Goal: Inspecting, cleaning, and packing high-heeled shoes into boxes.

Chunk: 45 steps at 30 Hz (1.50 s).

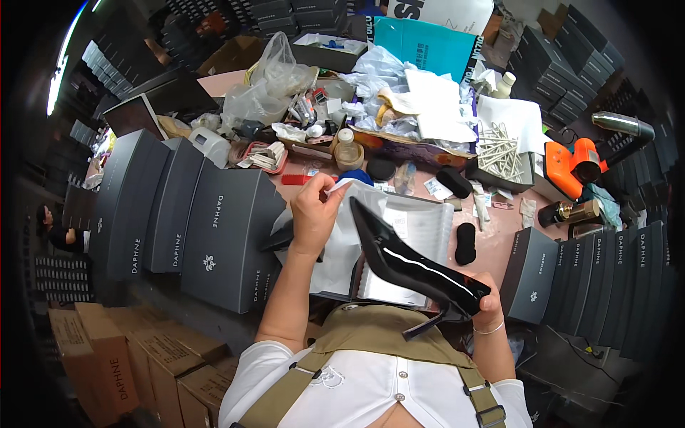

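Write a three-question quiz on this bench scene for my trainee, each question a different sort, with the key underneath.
1. What does the left hand pinch?
A) a brown carton
B) white paper
C) a clear bottle
2. True or false: the orange tool is to the left of the black high-heeled shoe.
3. Fill in the blank: the right hand grips the shoe by its ____ end, away from the pointed toe.

Key
1. B
2. False; the tool is to the right of the shoe.
3. heel
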Available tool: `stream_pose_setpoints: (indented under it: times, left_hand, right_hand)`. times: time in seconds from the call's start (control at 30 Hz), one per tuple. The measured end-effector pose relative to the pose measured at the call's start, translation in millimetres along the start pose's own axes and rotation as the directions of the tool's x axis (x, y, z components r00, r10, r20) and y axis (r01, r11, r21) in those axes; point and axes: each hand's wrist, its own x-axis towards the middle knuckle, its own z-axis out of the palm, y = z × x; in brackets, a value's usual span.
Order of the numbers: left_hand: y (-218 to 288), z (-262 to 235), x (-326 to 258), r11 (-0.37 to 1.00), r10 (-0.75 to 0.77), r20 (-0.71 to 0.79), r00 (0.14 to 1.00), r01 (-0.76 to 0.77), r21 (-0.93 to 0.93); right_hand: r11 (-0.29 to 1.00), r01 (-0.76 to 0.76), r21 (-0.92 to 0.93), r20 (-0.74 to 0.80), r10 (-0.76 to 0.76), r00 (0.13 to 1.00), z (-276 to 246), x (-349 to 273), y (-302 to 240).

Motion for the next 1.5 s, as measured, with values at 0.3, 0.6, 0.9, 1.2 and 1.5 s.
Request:
stream_pose_setpoints:
  times: [0.3,0.6,0.9,1.2,1.5]
  left_hand:
    - [46.6,-5.2,-36.7,0.908,0.315,0.413,0.854,-0.145,-0.394]
    - [22.0,41.3,-29.7,0.978,0.192,0.375,0.907,-0.145,-0.151]
    - [39.8,58.3,-51.5,0.959,0.268,0.466,0.843,-0.185,-0.216]
    - [59.3,63.7,-78.7,0.791,0.578,0.25,0.776,-0.458,-0.407]
    - [57.6,71.3,-106.1,0.742,0.631,0.23,0.741,-0.491,-0.457]
  right_hand:
    - [0.91,-0.094,0.403,-0.25,0.208,0.946,-13.8,29.7,55.9]
    - [0.636,0.13,0.76,-0.397,0.296,0.869,-29.5,-23.1,99.9]
    - [0.549,0.168,0.818,-0.288,0.139,0.948,-31.2,-27.0,93.2]
    - [0.956,0.203,0.214,-0.495,-0.073,0.866,24.5,23.4,58.8]
    - [0.758,-0.107,-0.643,-0.474,-0.284,0.834,-17.8,10.9,87.4]
